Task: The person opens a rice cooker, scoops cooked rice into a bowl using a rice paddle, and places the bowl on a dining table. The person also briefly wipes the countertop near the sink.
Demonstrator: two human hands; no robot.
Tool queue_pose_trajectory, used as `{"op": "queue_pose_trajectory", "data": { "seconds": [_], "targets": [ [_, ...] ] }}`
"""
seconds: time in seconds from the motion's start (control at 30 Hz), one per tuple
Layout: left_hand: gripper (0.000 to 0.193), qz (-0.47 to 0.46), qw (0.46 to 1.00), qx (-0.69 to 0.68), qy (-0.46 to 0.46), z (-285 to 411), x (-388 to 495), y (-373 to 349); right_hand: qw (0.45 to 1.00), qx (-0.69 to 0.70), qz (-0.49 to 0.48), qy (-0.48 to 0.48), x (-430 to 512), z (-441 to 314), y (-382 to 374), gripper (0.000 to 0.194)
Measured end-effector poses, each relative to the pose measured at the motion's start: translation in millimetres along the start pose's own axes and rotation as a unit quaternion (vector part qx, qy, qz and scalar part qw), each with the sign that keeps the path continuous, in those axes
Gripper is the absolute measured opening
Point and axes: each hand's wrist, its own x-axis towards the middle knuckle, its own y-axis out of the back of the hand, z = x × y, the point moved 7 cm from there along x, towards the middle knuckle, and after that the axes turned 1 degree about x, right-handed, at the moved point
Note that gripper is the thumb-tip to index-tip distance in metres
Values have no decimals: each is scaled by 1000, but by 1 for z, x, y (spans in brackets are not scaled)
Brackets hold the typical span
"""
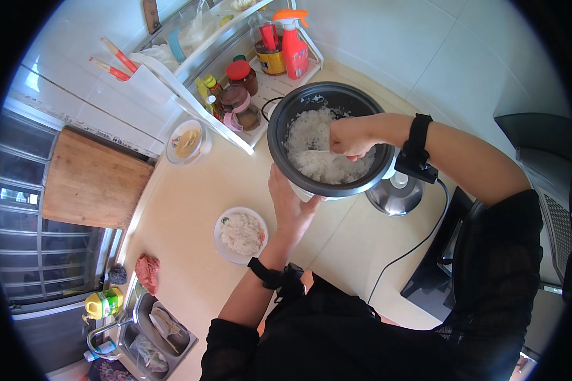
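Note:
A rice cooker (275, 138) with a dark inner pot stands in front of me on the counter. Cooked white rice (310, 128) fills much of the pot. My right hand (350, 137) is inside it, closed around a white serving utensil (318, 153) low over the rice; much of the utensil is hidden. Against the cooker's near left side, my left hand (291, 200) holds the outer wall just under the rim. To the left of my left wrist sits a white bowl (218, 238) of rice (240, 233), with bits of green and red at its edge.
A round lid (394, 202) lies right of the cooker, near a black cable (410, 250). Behind stands a white rack (219, 126) with jars and a red spray bottle (295, 55). Another bowl (171, 155), a red cloth (147, 272) and a sink (188, 340) are left.

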Motion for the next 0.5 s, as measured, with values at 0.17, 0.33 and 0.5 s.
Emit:
{"op": "queue_pose_trajectory", "data": {
  "seconds": [0.17, 0.33, 0.5],
  "targets": [
    [95, -2, 1000, -22, 13, 5, 5, 4, 964, -229, 133, 16, 0, 2, 52, 19],
    [85, 0, 998, -68, 18, 14, 13, 8, 958, -231, 170, 20, 34, 17, 54, 21],
    [83, 15, 996, -88, 17, 18, 15, 9, 995, -5, 104, 0, 54, 35, 15, 25]
  ]
}}
